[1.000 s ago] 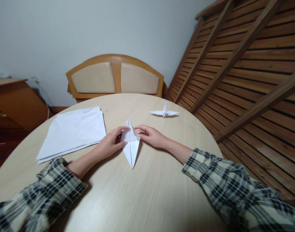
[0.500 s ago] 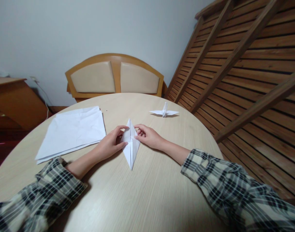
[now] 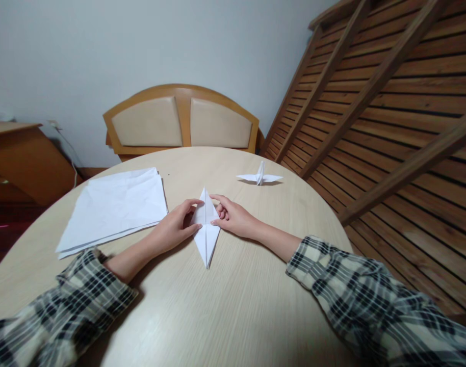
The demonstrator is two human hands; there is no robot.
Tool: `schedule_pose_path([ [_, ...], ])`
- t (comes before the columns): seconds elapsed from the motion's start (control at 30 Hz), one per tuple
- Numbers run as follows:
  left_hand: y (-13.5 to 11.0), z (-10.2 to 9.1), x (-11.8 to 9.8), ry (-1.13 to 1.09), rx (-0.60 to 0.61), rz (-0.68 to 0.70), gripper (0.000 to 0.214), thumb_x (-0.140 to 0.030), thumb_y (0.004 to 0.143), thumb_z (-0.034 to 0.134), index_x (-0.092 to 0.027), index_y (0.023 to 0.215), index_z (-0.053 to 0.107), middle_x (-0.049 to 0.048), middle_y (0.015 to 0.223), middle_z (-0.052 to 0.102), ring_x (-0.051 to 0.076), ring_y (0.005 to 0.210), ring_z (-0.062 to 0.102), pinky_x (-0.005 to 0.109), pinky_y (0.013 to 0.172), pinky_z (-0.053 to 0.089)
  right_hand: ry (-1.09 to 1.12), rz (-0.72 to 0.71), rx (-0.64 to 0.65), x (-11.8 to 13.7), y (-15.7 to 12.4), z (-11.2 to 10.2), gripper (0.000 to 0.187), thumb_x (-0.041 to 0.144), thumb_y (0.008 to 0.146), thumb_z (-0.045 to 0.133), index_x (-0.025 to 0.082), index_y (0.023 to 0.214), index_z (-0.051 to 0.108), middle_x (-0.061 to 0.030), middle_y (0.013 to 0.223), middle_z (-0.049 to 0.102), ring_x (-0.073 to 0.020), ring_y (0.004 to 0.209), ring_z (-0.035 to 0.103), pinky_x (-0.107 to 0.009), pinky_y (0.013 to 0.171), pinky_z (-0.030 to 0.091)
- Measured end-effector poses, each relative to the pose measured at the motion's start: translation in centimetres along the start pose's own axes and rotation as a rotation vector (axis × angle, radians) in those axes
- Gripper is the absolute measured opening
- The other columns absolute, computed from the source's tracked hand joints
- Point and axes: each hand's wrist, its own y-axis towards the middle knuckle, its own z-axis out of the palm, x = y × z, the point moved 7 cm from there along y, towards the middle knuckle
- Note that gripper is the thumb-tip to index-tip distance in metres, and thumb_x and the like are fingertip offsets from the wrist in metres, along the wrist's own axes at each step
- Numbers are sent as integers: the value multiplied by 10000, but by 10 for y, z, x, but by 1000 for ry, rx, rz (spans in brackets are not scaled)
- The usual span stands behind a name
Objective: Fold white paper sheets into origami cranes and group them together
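A white folded paper diamond [image 3: 206, 237] lies flat on the round wooden table [image 3: 233, 306], its points toward and away from me. My left hand [image 3: 174, 226] grips its left edge, thumb and fingers curled onto the paper. My right hand [image 3: 233, 216] pinches the right flap between thumb and forefinger and presses it toward the centre crease. Both sleeves are plaid.
A stack of white paper sheets [image 3: 114, 209] lies at the left of the table. A finished paper crane [image 3: 260, 176] stands at the back right. A padded wooden chair [image 3: 181, 121] sits behind the table; slatted wooden panels [image 3: 389, 102] lean at the right.
My right hand has folded the diamond's right flap inward toward the centre line, making the shape narrower. The left hand has stayed in place.
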Motion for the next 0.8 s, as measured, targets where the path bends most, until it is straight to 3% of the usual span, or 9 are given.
schedule_pose_path([
  [0.07, 0, -3, -2, 86, -59, 58, 433, -284, 847, 584, -176, 1249, 464, 113, 1141, 589, 255, 1027, 557, 428, 890, 455, -60, -31, -27, 2, -1, -2, 750, 118, 770, 663, 203, 1439, 334, -20, 956, 533, -129, 767, 524, -326, 769, 488],
  [0.17, -1, -7, -8, 261, -138, 142, 293, -298, 864, 600, -191, 1136, 578, 132, 1256, 534, 300, 1174, 472, 495, 987, 397, -264, -137, -51, 12, -5, -3, 706, 150, 804, 637, 240, 1443, 351, -98, 1205, 505, -194, 1050, 526, -410, 947, 457],
  [0.23, -1, -7, -12, 364, -148, 163, 210, -311, 880, 596, -198, 1051, 644, 127, 1230, 545, 311, 1166, 459, 502, 982, 397, -434, -190, -37, 19, -8, -3, 577, 211, 837, 624, 224, 1388, 454, -134, 1365, 438, -248, 1244, 428, -471, 1060, 363],
  [0.33, 0, -4, -15, 454, -106, 176, 201, -320, 902, 578, -193, 1008, 693, 111, 1066, 625, 287, 1030, 507, 445, 897, 444, -588, -209, 37, 21, -10, 1, 387, 289, 915, 536, 220, 1294, 575, -109, 1483, 401, -290, 1361, 323, -516, 1109, 272],
  [0.43, 0, 0, -18, 468, -46, 184, 231, -312, 931, 530, -194, 1020, 708, 92, 939, 682, 258, 914, 545, 398, 815, 461, -620, -178, 99, 18, -11, 3, 367, 320, 962, 452, 252, 1301, 576, -72, 1438, 494, -292, 1391, 304, -537, 1111, 240],
  [0.6, -2, 1, -26, 466, -13, 121, 363, -402, 966, 442, -175, 997, 724, 111, 975, 713, 276, 924, 580, 442, 834, 458, -654, -193, 59, 21, -12, 0, 382, 383, 937, 509, 235, 1280, 591, -90, 1306, 587, -272, 1264, 446, -509, 1095, 232],
  [0.7, -3, 3, -29, 463, 1, 104, 391, -482, 926, 502, -172, 1041, 710, 115, 1058, 714, 299, 979, 583, 474, 868, 463, -686, -199, 28, 23, -12, -3, 386, 435, 915, 544, 231, 1233, 625, -95, 1197, 612, -252, 1162, 488, -466, 1055, 268],
  [0.8, -5, 7, -29, 473, 8, 126, 387, -426, 892, 580, -150, 1150, 664, 128, 1164, 693, 320, 1061, 571, 497, 912, 469, -735, -192, -10, 23, -10, -7, 331, 423, 939, 517, 227, 1161, 665, -89, 1092, 622, -240, 1087, 497, -442, 1015, 292],
])
